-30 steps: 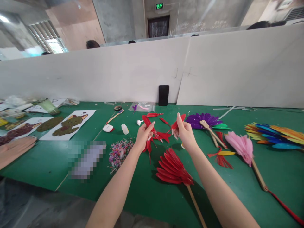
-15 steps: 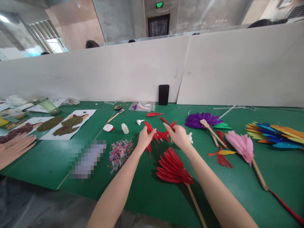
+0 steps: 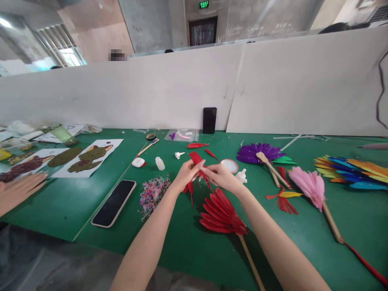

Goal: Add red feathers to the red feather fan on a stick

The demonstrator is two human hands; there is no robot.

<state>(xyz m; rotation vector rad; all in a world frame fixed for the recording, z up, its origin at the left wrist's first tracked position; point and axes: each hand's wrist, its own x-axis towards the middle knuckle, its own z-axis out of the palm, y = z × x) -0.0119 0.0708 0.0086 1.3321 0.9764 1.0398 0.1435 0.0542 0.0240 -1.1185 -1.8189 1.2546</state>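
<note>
My left hand [image 3: 187, 174] is closed on a red feather [image 3: 195, 157], whose broad end rises above the fingers. Close beside it, my right hand [image 3: 223, 176] pinches a red feather as well, and the two hands' fingertips meet. Whether they share one feather or hold separate ones is hard to see. Below the hands lie more loose red feathers [image 3: 190, 189], partly covered. A red feather fan [image 3: 220, 212] with a wooden handle rests in front of my right forearm. Behind my right hand are a small round dish [image 3: 229, 165] and a white squeeze bottle [image 3: 241, 176].
Purple [image 3: 257, 153], pink [image 3: 307, 186] and multicoloured feather fans [image 3: 351, 169] lie to the right. On the left are a sequin pile [image 3: 154, 192], a phone [image 3: 114, 203], a seed picture [image 3: 91, 158] and another person's hand [image 3: 26, 190]. A white partition [image 3: 169, 97] stands behind.
My hands have come together, the right one moving left and slightly down. A red feather near my right fingers now lies on the table, and the round dish is uncovered.
</note>
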